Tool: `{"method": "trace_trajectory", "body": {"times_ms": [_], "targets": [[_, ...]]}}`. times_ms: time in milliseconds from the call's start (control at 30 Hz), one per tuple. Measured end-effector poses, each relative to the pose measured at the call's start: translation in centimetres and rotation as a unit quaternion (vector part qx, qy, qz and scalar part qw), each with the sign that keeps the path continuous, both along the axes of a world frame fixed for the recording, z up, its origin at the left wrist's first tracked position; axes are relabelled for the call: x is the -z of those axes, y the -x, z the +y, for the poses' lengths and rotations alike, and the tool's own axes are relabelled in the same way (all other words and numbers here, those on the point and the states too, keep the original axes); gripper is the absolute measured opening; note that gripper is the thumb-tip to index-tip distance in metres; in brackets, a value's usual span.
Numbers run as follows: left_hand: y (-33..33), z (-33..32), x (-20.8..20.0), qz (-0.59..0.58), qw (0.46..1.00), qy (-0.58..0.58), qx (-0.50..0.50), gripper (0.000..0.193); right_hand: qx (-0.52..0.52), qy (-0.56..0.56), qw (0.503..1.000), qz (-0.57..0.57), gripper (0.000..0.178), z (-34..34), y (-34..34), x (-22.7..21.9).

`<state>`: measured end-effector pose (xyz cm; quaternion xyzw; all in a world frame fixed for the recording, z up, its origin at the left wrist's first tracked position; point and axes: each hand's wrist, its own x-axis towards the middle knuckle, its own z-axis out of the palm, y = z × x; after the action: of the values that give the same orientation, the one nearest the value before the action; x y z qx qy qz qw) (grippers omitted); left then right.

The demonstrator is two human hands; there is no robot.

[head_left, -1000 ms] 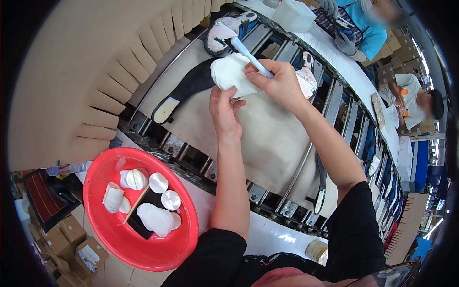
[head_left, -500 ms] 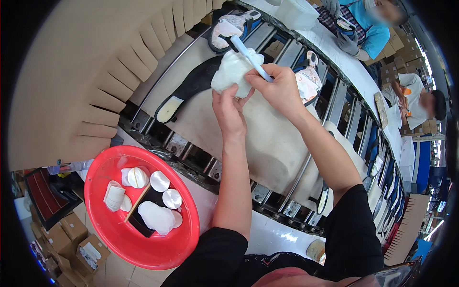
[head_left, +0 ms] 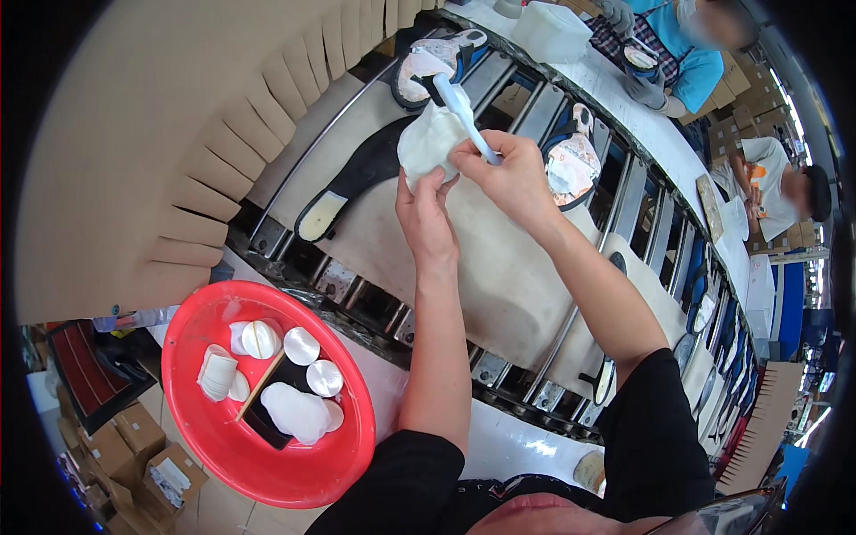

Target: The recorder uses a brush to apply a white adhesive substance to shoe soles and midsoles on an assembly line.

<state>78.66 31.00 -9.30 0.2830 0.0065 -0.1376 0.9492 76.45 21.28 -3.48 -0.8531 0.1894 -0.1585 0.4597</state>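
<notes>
In front of me, my left hand (head_left: 428,218) grips the lower edge of a soft white pad (head_left: 426,147) from below. My right hand (head_left: 513,178) pinches the handle of a light blue brush (head_left: 456,105), whose dark bristle end is at the pad's upper edge. The brush lies slanted across the pad's right side; whether its bristles touch the pad I cannot tell. Beneath and left of the pad lies a long black sole piece (head_left: 357,174) with a pale heel patch. A sandal (head_left: 428,69) lies just beyond the brush.
Metal rollers (head_left: 535,111) carry beige sheets (head_left: 499,259) and another sandal (head_left: 571,165). Lower left stands a red basin (head_left: 187,419) holding white pads and discs. A slotted cardboard wall (head_left: 134,160) rises at the left. Across the line, a gloved co-worker (head_left: 695,76) handles a sandal.
The brush head has dropped a little and shifted right, and the pad has tilted in my left hand. My right hand has moved slightly down. The view has shifted a little.
</notes>
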Motion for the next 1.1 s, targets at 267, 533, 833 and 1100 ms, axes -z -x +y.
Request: {"method": "trace_trajectory", "body": {"times_ms": [267, 533, 833, 1100], "targets": [[0.1, -0.2, 0.3, -0.063, 0.996, -0.061, -0.016, 0.048, 0.018, -0.047, 0.999, -0.007, 0.017, 1.4, -0.3, -0.8], [0.5, -0.5, -0.1, -0.111, 0.990, -0.085, -0.025, 0.047, 0.020, -0.117, 0.993, -0.006, 0.017, 0.9, -0.2, -0.9], [1.0, -0.6, -0.5, -0.036, 0.999, -0.007, 0.011, 0.047, 0.049, -0.160, 0.986, -0.014, 0.012, 2.6, -0.1, -0.5], [0.8, -1.1, 0.0, 0.020, 0.999, 0.038, 0.000, 0.043, 0.054, -0.173, 0.981, -0.061, 0.014, 2.0, -0.2, 0.9]]}}
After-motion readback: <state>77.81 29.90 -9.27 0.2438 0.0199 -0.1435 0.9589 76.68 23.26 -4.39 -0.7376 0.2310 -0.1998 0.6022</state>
